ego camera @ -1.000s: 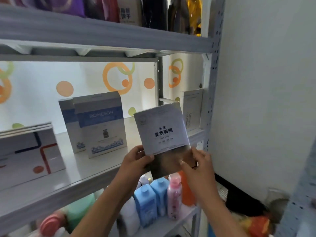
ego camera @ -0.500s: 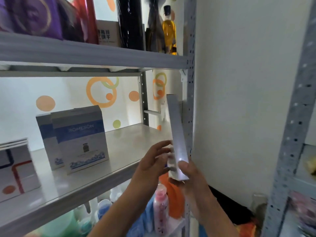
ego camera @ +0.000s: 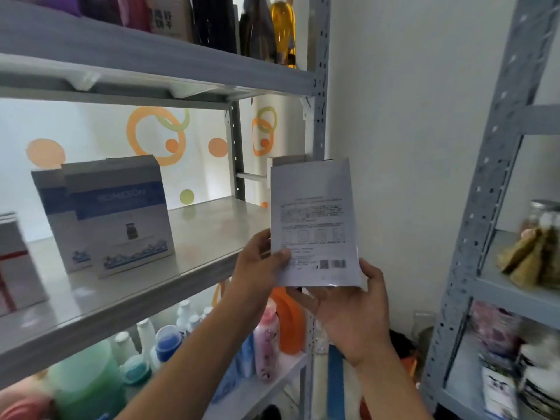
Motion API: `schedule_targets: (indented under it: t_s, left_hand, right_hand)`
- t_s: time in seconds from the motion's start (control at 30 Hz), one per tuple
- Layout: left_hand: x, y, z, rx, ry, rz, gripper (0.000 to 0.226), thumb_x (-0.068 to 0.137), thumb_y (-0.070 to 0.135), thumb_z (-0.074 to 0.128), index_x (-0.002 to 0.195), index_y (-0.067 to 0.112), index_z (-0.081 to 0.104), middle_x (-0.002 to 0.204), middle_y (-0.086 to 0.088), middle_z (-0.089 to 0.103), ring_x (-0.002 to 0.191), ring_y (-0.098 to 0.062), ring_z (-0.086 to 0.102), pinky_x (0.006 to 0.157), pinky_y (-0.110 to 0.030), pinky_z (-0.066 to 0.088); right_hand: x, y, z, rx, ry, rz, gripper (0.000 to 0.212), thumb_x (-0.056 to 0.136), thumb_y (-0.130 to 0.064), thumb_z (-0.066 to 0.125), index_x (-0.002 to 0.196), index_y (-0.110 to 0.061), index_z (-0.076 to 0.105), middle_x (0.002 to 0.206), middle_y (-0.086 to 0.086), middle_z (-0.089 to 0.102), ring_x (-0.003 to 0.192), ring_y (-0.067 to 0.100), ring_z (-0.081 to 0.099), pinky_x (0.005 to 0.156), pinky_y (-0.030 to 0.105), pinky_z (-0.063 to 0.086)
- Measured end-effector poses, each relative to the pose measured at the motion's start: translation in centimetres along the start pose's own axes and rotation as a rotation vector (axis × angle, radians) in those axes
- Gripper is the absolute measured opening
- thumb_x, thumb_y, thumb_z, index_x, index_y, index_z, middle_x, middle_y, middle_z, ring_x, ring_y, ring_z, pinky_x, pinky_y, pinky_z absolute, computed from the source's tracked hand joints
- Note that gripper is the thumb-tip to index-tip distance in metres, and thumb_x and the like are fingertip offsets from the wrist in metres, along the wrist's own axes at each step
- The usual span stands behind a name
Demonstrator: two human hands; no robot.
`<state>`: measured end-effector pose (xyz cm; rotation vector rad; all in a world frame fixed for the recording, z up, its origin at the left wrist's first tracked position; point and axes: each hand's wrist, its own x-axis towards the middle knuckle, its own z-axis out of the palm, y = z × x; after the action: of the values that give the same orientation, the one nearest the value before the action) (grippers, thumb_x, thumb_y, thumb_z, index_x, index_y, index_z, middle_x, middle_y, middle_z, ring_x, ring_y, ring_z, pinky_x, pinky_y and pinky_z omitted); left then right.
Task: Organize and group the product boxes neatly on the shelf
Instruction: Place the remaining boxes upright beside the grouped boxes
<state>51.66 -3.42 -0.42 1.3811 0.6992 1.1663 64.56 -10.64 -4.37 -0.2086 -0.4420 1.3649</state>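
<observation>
Two hands held a flat white box (ego camera: 315,222) upright at the right end of the shelf (ego camera: 194,237), in front of the grey post. The left hand (ego camera: 257,268) pinched its lower left edge, thumb across the printed face and fingers (ego camera: 263,241) behind. The right hand (ego camera: 353,310) cupped the bottom edge from below, palm up, thumb against the lower right corner.

The box showed its back: small blurred print in blocks, a row of little squares, and a code and barcode near the bottom, with a sheen along the lower edge. Half a second before, it had been turned edge-on, a thin white strip between the hands; a second before, it had shown its front, with bold dark characters over a darker lower half.

Behind it, a second white box (ego camera: 286,160) stood against the post, mostly hidden. Further left on the shelf stood two blue-banded boxes (ego camera: 121,216), one overlapping the other, and at the frame's edge a white box with red lines (ego camera: 15,268). Beyond was a wall with orange and green circles.
</observation>
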Motion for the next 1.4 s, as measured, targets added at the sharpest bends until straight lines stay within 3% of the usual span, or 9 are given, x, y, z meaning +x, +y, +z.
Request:
schedule_targets:
  t_s: [0.33, 0.53, 0.83, 0.93, 1.03, 1.13, 1.23, 1.3, 1.4]
  left_hand:
    - [-0.4, 0.3, -0.7, -0.216, 0.004, 0.030, 0.037, 0.094, -0.005, 0.049, 0.112, 0.025, 0.061, 0.101, -0.003, 0.072, 0.081, -0.017, 0.073, 0.069, -0.031, 0.059]
    - [-0.7, 0.4, -1.4, -0.271, 0.002, 0.031, 0.039, 0.091, -0.008, 0.050, 0.114, 0.022, 0.061, 0.100, -0.006, 0.072, 0.079, -0.018, 0.073, 0.068, -0.032, 0.060]
    - [-1.6, 0.4, -2.9, -0.257, 0.030, 0.074, 0.041, 0.093, -0.003, 0.049, 0.123, 0.024, 0.060, 0.109, -0.002, 0.072, 0.091, -0.020, 0.071, 0.072, -0.030, 0.059]
    - [-2.1, 0.6, -2.5, -0.075, 0.084, 0.137, 0.042, 0.098, 0.001, 0.045, 0.133, 0.025, 0.051, 0.113, 0.002, 0.069, 0.091, -0.014, 0.070, 0.068, -0.018, 0.056]
    - [-2.4, -0.1, -1.8, 0.174, 0.101, 0.213, 0.049, 0.103, 0.008, 0.037, 0.146, 0.029, 0.031, 0.129, 0.007, 0.055, 0.105, -0.007, 0.060, 0.074, -0.007, 0.051]
    - [-3.0, 0.3, -1.0, 0.328, 0.047, 0.251, 0.037, 0.103, 0.017, 0.042, 0.138, 0.029, 0.045, 0.123, 0.017, 0.048, 0.112, -0.002, 0.051, 0.087, -0.005, 0.046]
    - [-3.7, 2.0, -0.7, 0.246, -0.019, 0.134, 0.023, 0.099, 0.040, 0.044, 0.109, 0.033, 0.063, 0.112, 0.014, 0.060, 0.103, -0.002, 0.058, 0.075, 0.001, 0.041]
    - [-3.8, 2.9, -0.9, 0.198, -0.080, 0.074, 0.043, 0.091, 0.059, 0.040, 0.108, 0.028, 0.065, 0.117, 0.007, 0.064, 0.108, -0.010, 0.060, 0.089, -0.015, 0.047]
    - [-4.2, 3.6, -0.8, 0.093, -0.138, 0.051, 0.048, 0.077, 0.067, 0.047, 0.100, 0.028, 0.064, 0.102, 0.001, 0.070, 0.097, -0.015, 0.067, 0.083, -0.032, 0.056]
  right_hand:
    - [0.8, 0.9, 0.2, -0.084, 0.038, 0.019, 0.051, 0.087, -0.044, 0.046, 0.120, -0.013, 0.069, 0.132, 0.025, 0.058, 0.125, 0.045, 0.052, 0.112, 0.061, 0.029]
    - [1.0, 1.8, 0.1, -0.068, 0.047, 0.037, 0.057, 0.091, -0.047, 0.042, 0.134, -0.013, 0.057, 0.135, 0.027, 0.055, 0.126, 0.045, 0.050, 0.112, 0.060, 0.030]
    - [0.4, 3.4, 1.7, -0.197, 0.061, 0.002, 0.055, 0.095, -0.046, 0.032, 0.133, -0.016, 0.058, 0.128, 0.022, 0.062, 0.113, 0.037, 0.061, 0.095, 0.051, 0.045]
    - [0.3, 3.5, 1.8, -0.170, -0.006, 0.003, 0.052, 0.095, -0.045, 0.038, 0.132, -0.015, 0.060, 0.134, 0.022, 0.057, 0.125, 0.039, 0.053, 0.111, 0.056, 0.034]
    - [0.0, 3.8, 2.3, -0.063, -0.096, 0.023, 0.052, 0.094, -0.046, 0.042, 0.132, -0.016, 0.061, 0.138, 0.020, 0.055, 0.132, 0.037, 0.047, 0.109, 0.056, 0.035]
    - [-0.5, 3.8, 2.7, -0.052, -0.102, 0.021, 0.052, 0.094, -0.042, 0.042, 0.130, -0.011, 0.062, 0.138, 0.019, 0.055, 0.126, 0.032, 0.051, 0.109, 0.052, 0.035]
    - [-0.9, 3.8, 3.0, -0.165, -0.130, -0.027, 0.040, 0.088, -0.026, 0.050, 0.118, -0.007, 0.070, 0.128, 0.020, 0.062, 0.115, 0.031, 0.057, 0.111, 0.049, 0.032]
    - [-1.1, 4.1, 3.5, -0.396, -0.118, -0.065, 0.040, 0.081, -0.014, 0.058, 0.120, -0.013, 0.068, 0.123, 0.016, 0.066, 0.112, 0.030, 0.063, 0.102, 0.045, 0.044]
    - [-1.1, 4.5, 4.2, -0.788, -0.053, -0.151, 0.055, 0.079, -0.012, 0.065, 0.129, -0.033, 0.059, 0.120, -0.006, 0.069, 0.106, 0.014, 0.068, 0.085, 0.034, 0.056]
